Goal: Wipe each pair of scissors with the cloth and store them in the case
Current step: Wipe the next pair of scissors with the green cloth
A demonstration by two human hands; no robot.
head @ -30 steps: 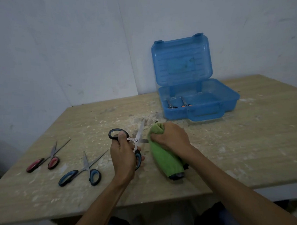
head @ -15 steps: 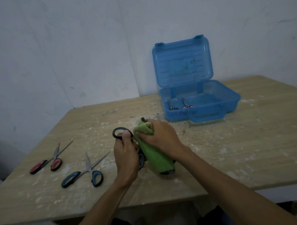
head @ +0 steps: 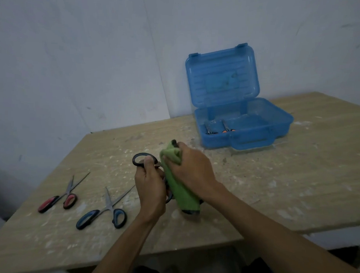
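Fingers [head: 166, 156] clutch green cloth [head: 181, 189] above dusty wooden table [head: 296, 181], grey walls [head: 75, 61] behind.

Two scissors [head: 58, 197] [head: 105, 211] are laid side by side near the bench's [head: 296, 181] left front edge; an opened case [head: 242, 126] is set toward the back edge, scissors [head: 218, 129] stored inside.

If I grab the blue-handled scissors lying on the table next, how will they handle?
The blue-handled scissors lie flat with blades splayed open, so they will likely pivot shut or swing when lifted by one loop. They look stiff, thin and light. On the dusty table they would probably slide rather than roll.
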